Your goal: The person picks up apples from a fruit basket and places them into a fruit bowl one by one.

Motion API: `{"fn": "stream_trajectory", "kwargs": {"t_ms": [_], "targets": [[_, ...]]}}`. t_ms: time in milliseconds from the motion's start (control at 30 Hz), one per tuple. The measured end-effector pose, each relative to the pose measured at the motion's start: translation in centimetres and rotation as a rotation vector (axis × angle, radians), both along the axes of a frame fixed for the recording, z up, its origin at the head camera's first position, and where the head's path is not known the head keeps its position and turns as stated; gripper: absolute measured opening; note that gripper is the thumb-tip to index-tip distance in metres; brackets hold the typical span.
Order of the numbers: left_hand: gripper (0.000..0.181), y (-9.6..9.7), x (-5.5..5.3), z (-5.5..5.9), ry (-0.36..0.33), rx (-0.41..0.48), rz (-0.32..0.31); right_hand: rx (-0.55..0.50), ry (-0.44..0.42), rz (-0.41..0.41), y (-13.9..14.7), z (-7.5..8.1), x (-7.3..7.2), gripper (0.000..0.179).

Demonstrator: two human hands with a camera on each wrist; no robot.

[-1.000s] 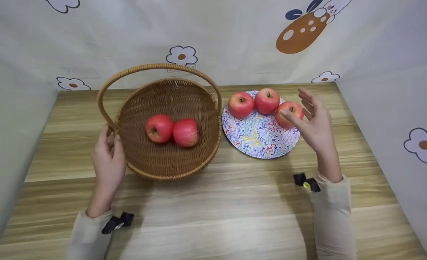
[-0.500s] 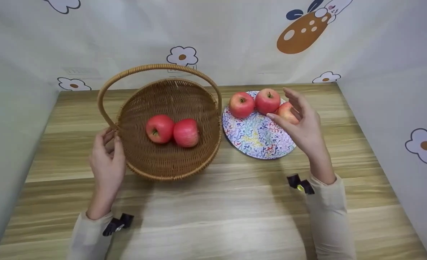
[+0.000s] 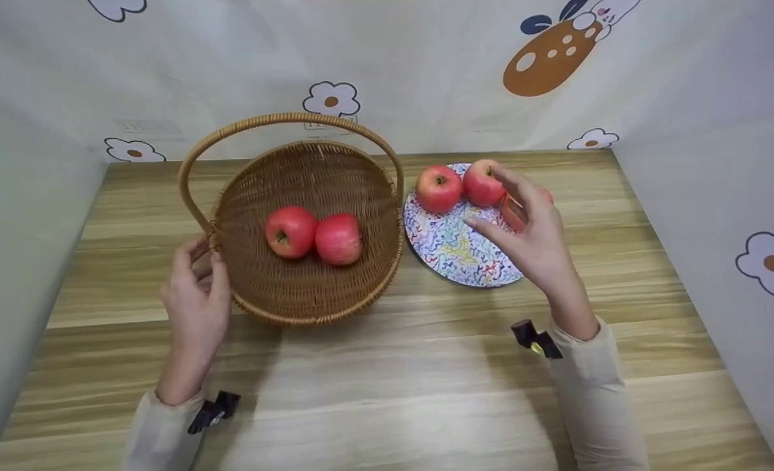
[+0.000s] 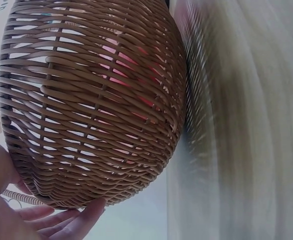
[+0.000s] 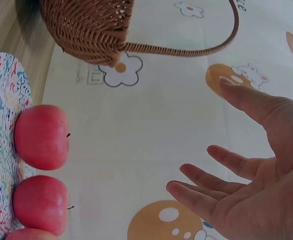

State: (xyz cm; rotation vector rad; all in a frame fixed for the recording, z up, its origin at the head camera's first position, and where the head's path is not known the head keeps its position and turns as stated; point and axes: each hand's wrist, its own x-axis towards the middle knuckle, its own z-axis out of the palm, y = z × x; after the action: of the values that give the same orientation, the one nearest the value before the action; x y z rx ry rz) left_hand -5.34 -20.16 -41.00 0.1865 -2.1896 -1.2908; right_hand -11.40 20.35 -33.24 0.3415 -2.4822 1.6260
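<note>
At the left rim of a brown wicker basket (image 3: 315,301), by the foot of its arched handle, my left hand (image 3: 197,294) holds on with thumb and fingers. The left wrist view shows those fingers (image 4: 86,217) against the weave. Two red apples (image 3: 290,233) lie side by side inside the basket. Over the right part of a colourfully patterned round plate (image 3: 465,261) hovers my right hand (image 3: 534,242), thumb and fingers spread, holding nothing. Two apples (image 3: 439,188) show on the plate's far side; a third apple (image 3: 512,214) is mostly hidden behind the right hand.
Everything stands on a wood-grain table (image 3: 387,392). A pale curtain (image 3: 426,65) with printed flowers encloses the back and both sides. Black wrist-worn devices (image 3: 536,339) sit at the sleeves.
My right hand has moved left across the plate, from beside the rightmost apple to over it, hiding most of it. The left hand stays at the basket rim; the apples have not moved.
</note>
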Motion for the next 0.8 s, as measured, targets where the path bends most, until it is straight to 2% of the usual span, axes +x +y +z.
{"fn": "stream_trajectory", "kwargs": {"t_ms": [333, 467, 667, 800], "targets": [[0.026, 0.0, -0.3, 0.6, -0.042, -0.027, 0.019, -0.038, 0.083, 0.072, -2.3, 0.5, 1.2, 0.070], [0.025, 0.1, -0.4, 0.6, -0.049, -0.036, 0.028, -0.055, 0.071, 0.101, -3.1, 0.6, 1.5, 0.067], [0.025, 0.1, -0.4, 0.6, -0.057, -0.034, 0.022, -0.018, 0.054, 0.134, -4.2, 0.7, 1.7, 0.065], [0.025, 0.1, -0.4, 0.6, -0.057, -0.035, 0.016, -0.036, 0.073, 0.197, -5.1, 0.5, 1.6, 0.065]]}}
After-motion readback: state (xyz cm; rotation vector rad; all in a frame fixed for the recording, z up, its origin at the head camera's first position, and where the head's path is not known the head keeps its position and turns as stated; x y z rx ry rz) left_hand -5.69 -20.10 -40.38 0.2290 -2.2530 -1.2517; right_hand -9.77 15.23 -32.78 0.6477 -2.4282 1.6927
